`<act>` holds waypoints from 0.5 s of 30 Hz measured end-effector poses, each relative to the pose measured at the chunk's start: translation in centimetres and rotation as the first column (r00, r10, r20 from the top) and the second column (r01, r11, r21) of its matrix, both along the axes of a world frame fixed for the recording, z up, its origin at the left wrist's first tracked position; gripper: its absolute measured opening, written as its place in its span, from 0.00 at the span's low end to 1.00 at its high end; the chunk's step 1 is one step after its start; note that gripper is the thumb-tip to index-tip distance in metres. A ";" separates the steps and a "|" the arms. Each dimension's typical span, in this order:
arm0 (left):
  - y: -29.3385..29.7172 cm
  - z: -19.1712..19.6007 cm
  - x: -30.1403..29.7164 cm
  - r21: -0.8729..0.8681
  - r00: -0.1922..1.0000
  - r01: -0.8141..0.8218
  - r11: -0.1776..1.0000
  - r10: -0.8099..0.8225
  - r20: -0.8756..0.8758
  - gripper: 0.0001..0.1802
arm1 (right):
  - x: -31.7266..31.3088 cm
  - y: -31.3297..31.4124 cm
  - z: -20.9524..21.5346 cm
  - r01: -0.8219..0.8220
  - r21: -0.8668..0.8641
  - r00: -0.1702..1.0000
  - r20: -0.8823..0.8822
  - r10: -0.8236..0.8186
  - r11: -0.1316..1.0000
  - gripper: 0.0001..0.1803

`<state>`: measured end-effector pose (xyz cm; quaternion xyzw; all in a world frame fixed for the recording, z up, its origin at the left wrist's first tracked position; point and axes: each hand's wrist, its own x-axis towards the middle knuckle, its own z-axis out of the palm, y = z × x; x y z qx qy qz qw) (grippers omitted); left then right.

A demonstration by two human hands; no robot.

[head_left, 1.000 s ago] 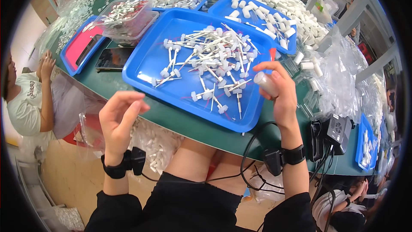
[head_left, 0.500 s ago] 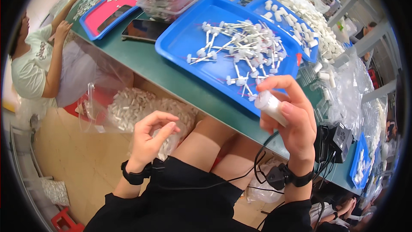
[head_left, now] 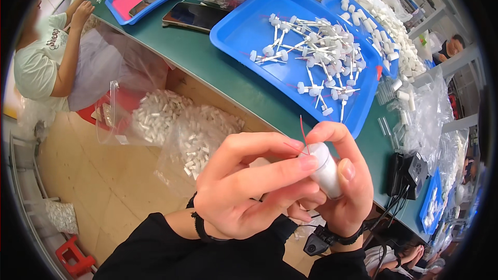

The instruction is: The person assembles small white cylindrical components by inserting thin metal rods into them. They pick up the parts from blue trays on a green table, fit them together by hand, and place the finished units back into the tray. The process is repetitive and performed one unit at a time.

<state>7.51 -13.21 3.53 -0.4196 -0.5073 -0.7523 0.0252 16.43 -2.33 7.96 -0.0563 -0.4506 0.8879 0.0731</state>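
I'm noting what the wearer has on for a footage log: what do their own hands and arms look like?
The left hand and right hand are ungloved. The left sleeve and right sleeve are black. Each wrist wears a black band: left band, right band. Beside the right band is a boxy black device with a round, lens-like spot.

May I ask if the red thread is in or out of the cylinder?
At least partly out: red thread protrudes from the white cylinder; inside hidden.
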 end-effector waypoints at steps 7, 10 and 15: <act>0.1 -0.5 0.1 0.046 0.991 0.123 0.991 -0.125 0.042 0.19 | 0.3 -0.9 -1.3 0.092 0.108 0.989 -0.129 -0.077 0.990 0.23; -0.1 -0.7 -0.1 0.010 0.994 0.106 0.994 -0.106 -0.039 0.19 | 0.5 -1.2 -1.5 0.119 0.120 0.986 -0.133 -0.103 0.986 0.21; 0.0 -0.4 -0.2 0.031 0.985 0.175 0.984 -0.175 0.007 0.20 | 0.9 -1.0 -1.6 0.150 0.220 0.979 -0.170 -0.114 0.964 0.21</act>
